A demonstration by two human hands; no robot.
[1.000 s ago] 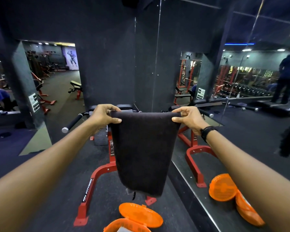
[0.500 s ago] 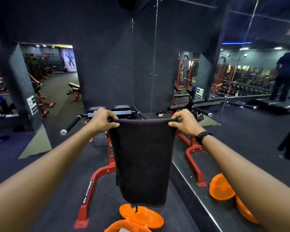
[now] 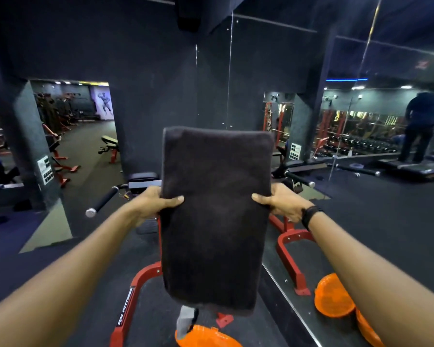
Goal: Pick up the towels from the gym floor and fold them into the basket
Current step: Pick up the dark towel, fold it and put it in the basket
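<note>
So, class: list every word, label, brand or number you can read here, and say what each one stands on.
"RN FITNESS", as far as it reads: white letters on the red machine leg.
Sign on the left pillar: too small to read.
Sign on the right pillar: too small to read.
Red mark on the upper right wall: blurred, unreadable.

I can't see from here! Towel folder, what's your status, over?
Left hand and right hand both grip the towel by its sides, held up flat. Orange basket on the floor below. Nothing in the way.
</note>
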